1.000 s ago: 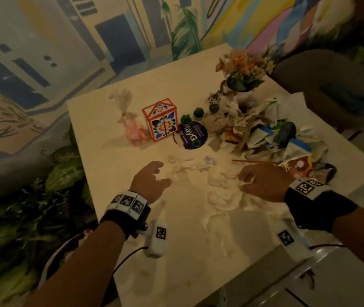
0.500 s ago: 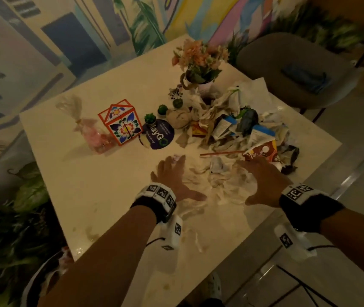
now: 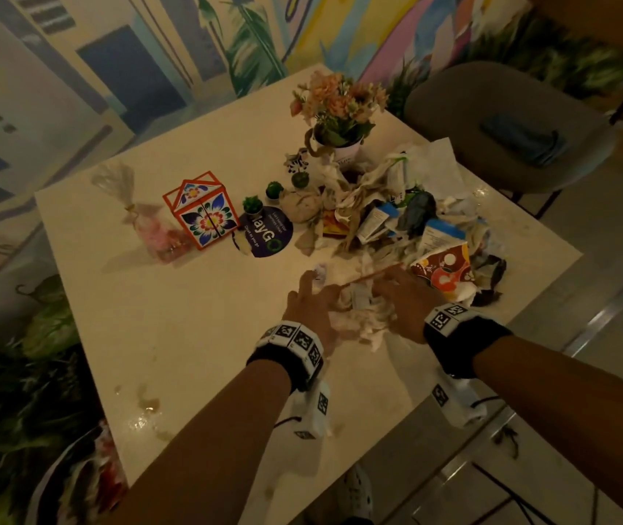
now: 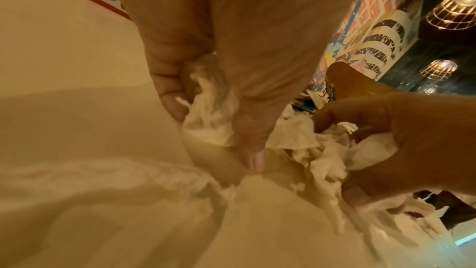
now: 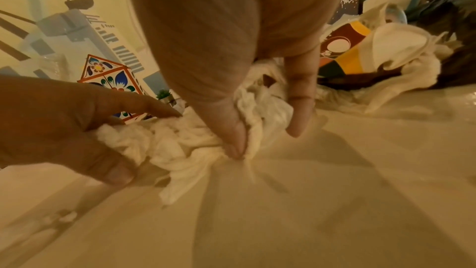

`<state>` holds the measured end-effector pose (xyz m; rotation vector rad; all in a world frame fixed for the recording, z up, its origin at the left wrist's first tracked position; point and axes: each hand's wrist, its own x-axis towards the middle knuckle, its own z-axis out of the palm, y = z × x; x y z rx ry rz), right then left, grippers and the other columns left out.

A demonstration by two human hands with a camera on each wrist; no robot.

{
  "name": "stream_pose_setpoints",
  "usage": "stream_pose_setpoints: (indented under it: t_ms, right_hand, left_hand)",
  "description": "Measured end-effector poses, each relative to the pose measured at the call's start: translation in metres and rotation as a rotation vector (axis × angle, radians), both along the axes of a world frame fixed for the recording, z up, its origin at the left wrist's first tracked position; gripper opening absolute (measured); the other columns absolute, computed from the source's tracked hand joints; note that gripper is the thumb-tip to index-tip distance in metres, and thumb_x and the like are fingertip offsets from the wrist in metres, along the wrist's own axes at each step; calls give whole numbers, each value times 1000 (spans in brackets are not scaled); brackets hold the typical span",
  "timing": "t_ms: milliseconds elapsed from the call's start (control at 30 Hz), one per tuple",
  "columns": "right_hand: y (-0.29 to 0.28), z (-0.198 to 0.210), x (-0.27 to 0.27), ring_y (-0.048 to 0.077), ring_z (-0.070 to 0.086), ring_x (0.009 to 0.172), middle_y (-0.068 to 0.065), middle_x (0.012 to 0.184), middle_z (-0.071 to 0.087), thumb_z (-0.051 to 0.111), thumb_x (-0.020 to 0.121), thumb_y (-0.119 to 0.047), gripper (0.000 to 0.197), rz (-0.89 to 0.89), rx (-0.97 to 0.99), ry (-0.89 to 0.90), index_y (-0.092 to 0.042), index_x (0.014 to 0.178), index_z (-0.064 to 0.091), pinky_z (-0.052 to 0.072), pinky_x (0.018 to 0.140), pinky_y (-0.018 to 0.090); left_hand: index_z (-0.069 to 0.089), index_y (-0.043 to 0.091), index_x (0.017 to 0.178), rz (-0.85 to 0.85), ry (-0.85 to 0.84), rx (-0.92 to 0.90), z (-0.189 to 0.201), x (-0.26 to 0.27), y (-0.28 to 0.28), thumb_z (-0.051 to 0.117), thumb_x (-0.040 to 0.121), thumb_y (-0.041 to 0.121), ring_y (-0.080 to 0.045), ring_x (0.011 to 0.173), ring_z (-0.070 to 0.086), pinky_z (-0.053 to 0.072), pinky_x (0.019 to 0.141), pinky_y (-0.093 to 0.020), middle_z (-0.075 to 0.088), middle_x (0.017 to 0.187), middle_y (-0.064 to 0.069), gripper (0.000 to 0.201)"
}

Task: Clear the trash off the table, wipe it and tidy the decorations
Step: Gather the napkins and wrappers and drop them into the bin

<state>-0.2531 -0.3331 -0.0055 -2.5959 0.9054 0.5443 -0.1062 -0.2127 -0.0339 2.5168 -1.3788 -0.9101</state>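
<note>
From the head view, the person's left hand and right hand are closing in from either side on a bunch of crumpled white tissues lying on the table near its front right part. Just beyond the hands a larger trash pile of wrappers, cartons and paper is spreading toward the right edge. The decorations are sitting behind and to the left: a flower pot, a painted box, a candy bag and a round dark card. A wet smear is showing near the front left corner.

From the left wrist view, the left hand's fingers are curling down around a tuft of tissues, thumb and fingers pinching it against the table, while the right hand is pressing in from the opposite side.

From the right wrist view, the right hand's fingers are bent and clamping onto the tissues, with the left hand cupping the same bunch. A colourful carton is lying just behind.

To do this step well, I judge both hands should be squeezing the loose tissues into one tight ball before lifting, sweeping low so no shreds are trailing behind, and keeping clear of the painted box and the small plants nearby.
</note>
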Motion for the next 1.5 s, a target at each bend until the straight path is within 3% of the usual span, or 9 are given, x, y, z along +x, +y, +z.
stream_pose_setpoints:
  t_ms: [133, 267, 367, 600, 800, 1033, 1200, 1367, 1500]
  right_hand:
    - [-4, 1, -1, 23, 49, 113, 0, 130, 40, 59, 84, -21, 27, 0, 27, -83, -20, 111, 55, 45, 89, 29]
    - [-9, 18, 5, 27, 56, 99, 3, 107, 53, 65, 79, -13, 22, -227, 126, -258, -13, 101, 61, 48, 82, 37]
    - [-13, 44, 13, 22, 54, 100, -1, 99, 50, 68, 80, -10, 35, -397, 246, -368, -9, 114, 60, 44, 87, 34]
    - [-23, 81, 39, 32, 57, 82, 6, 73, 54, 66, 75, -3, 27, -464, 357, -561, -20, 64, 48, 47, 74, 40]
    - [-12, 94, 57, 26, 53, 80, 8, 75, 56, 65, 78, -4, 21, -431, 385, -602, -14, 64, 52, 45, 77, 40]
    - [-5, 84, 74, 27, 61, 85, 14, 90, 65, 69, 62, -19, 28, -504, 391, -623, -4, 84, 60, 52, 80, 41]
    - [19, 94, 94, 24, 58, 80, 14, 86, 60, 66, 76, -3, 9, -490, 422, -660, -3, 83, 61, 48, 69, 25]
    - [50, 92, 125, 35, 66, 92, 21, 103, 68, 69, 74, -2, 29, -642, 720, -703, 5, 102, 65, 58, 78, 49]
    - [79, 79, 147, 30, 66, 92, 18, 100, 69, 69, 79, -4, 19, -618, 594, -676, 3, 96, 67, 57, 77, 42]
  left_hand:
    - [54, 16, 121, 34, -40, -152, -7, -3, -2, 64, 81, 8, -34, 106, 52, 47, 90, -39, 32, 134, -4, 43]
    - [59, 3, 109, 149, -13, -187, -9, 9, 2, 62, 84, 9, -35, 104, 53, 41, 86, -35, 47, 123, -13, 26]
    - [58, 10, 82, 286, -45, -200, 0, 24, 7, 61, 81, 14, -30, 82, 53, 37, 63, -30, 56, 83, -8, 6]
    - [53, 15, 54, 705, 323, -414, 43, 55, 19, 74, 62, 31, -24, 51, 48, 42, 53, -34, 52, 52, -8, 27]
    - [52, 17, 68, 946, 564, -620, 78, 63, 24, 50, 71, -10, -18, 47, 33, 26, 46, -23, 46, 63, -12, 26]
    - [48, 17, 71, 1073, 685, -653, 100, 65, 50, 37, 71, -16, -18, 58, 35, 24, 46, -20, 45, 67, -10, 35]
    - [44, 16, 68, 1181, 761, -721, 99, 80, 84, 31, 69, -18, -18, 52, 36, 14, 46, -19, 49, 74, -14, 36]
    - [38, 14, 65, 1223, 826, -740, 91, 101, 128, 31, 65, -17, -18, 49, 28, 14, 42, -19, 49, 70, -13, 31]
    - [55, 3, 95, 1204, 830, -677, 77, 115, 166, 34, 67, -17, -18, 47, 30, 15, 43, -19, 47, 67, -13, 40]
